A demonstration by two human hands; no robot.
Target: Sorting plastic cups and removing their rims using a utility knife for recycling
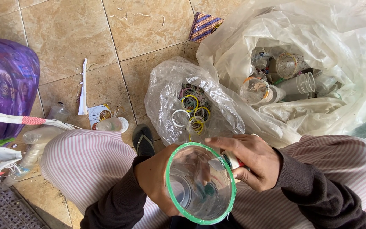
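While the left hand point(155, 180) grips a clear plastic cup point(200, 184) at lower centre, mouth upward to expose its green rim ring point(171, 160), the right hand point(250, 159) pinches a small cutter point(233, 160) against that rim. Loose rings fill the small bag point(166, 80) above.

Just beyond the hands lies a small clear bag point(170, 85) of coloured plastic rings point(193, 111), and further up to the right a big clear sack point(318, 34) holds plastic cups point(276, 80). To the left, a black sandal point(143, 140), empty bottles point(112, 124) and a purple bag point(5, 80) rest on the tiled floor point(64, 34)
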